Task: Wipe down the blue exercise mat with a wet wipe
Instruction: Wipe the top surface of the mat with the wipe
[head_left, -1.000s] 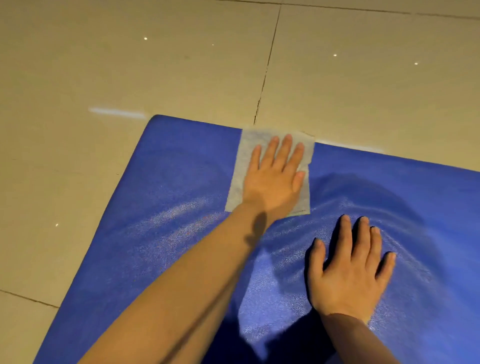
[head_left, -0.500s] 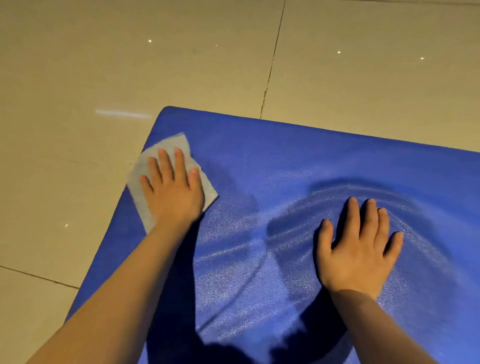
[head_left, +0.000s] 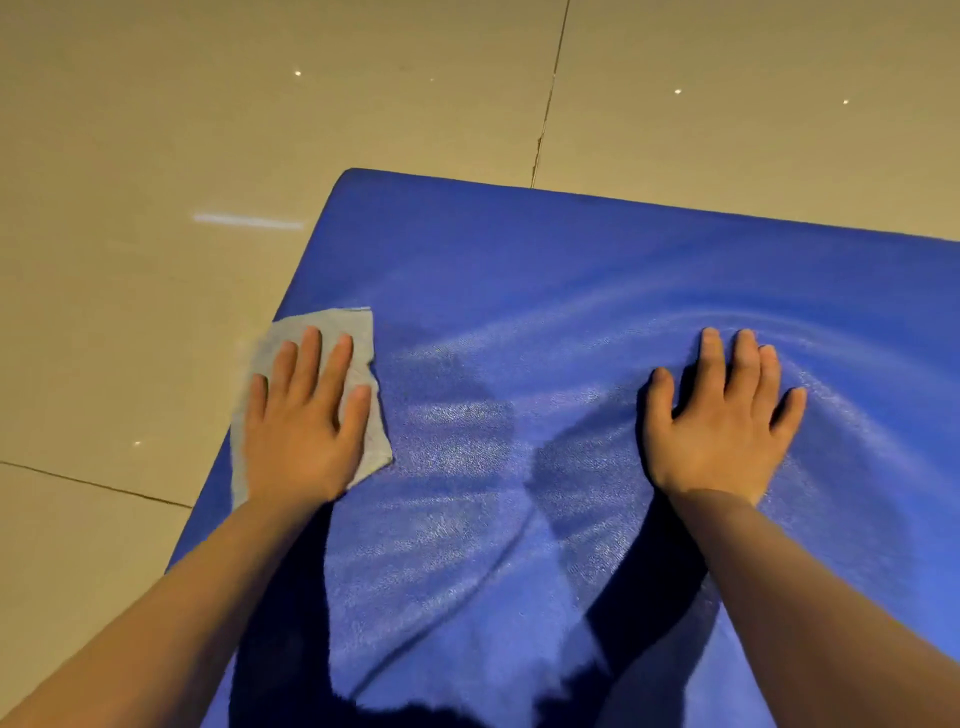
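The floor is made of big tan tiles. The mat lies flat on it. The mat is blue, and one corner points up and to the left. Shiny wet streaks curve over the middle of the mat, so I think that part is wiped. The strip by the far edge looks dull, so it may need a wipe too.

The wipe sits on the mat's left edge, and a little bit of it hangs out over the floor.

To do this step well, keep the wipe flat and press evenly. Go in long lines that lie just beside each other, so no spot is missed. Pull the wipe back onto the mat so it does not pick up dirt from the floor. Keep the mat from sliding.

The left hand lies flat on the wipe. Its fingers are straight and close together, and they press the wipe down. The hand does not pinch it.

The right hand lies flat on the bare mat, well apart from the wipe. Its fingers are spread and hold nothing.
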